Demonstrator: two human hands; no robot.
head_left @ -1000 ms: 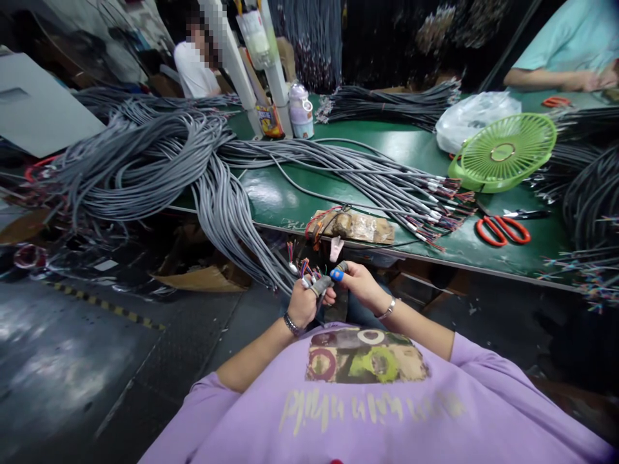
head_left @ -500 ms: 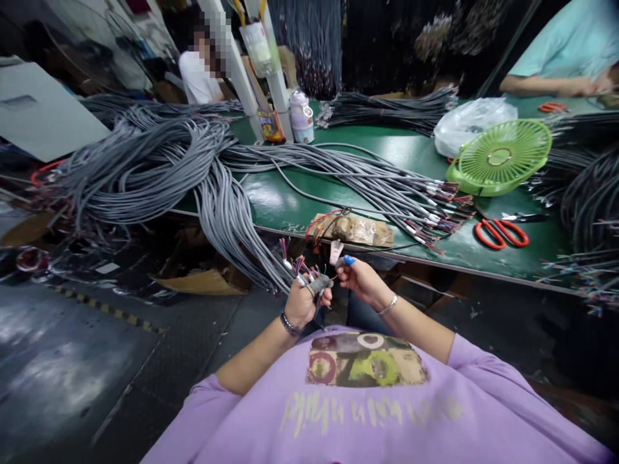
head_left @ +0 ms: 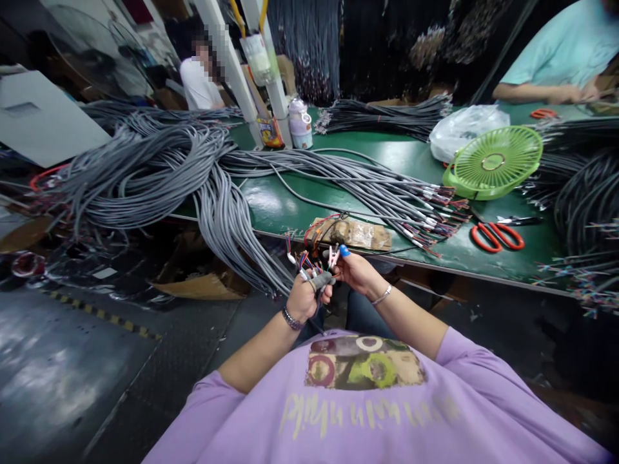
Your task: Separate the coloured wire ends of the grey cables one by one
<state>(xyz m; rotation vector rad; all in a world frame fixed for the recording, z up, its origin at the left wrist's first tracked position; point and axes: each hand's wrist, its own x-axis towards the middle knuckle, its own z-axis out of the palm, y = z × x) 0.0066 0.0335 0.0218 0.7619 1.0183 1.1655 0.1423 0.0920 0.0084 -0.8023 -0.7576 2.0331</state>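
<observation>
My left hand (head_left: 304, 298) is closed around the ends of several grey cables (head_left: 242, 241), just off the table's front edge. Thin coloured wires (head_left: 304, 260) and white sleeve pieces fan out above its fingers; a grey covering wraps one finger. Close beside it, my right hand (head_left: 356, 272) pinches at the wire ends, a blue cover on one fingertip. A thin orange wire seems to be between these fingers, partly hidden. Just beyond the fingertips is a small pale pink piece (head_left: 333, 256), near a cardboard strip (head_left: 382, 237) bearing a brown lump.
More grey cables (head_left: 338, 179) lie across the green table (head_left: 271, 206). Orange-handled scissors (head_left: 498, 236), a green fan (head_left: 496, 161), a plastic bag (head_left: 464, 132) and a bottle (head_left: 300, 125) stand or lie on it. Two people sit across the table. Black cables (head_left: 590, 206) are piled at right.
My right hand has moved slightly up and left, closer to the pink piece and the wire ends. My left hand keeps its hold on the cables. The view has shifted a little.
</observation>
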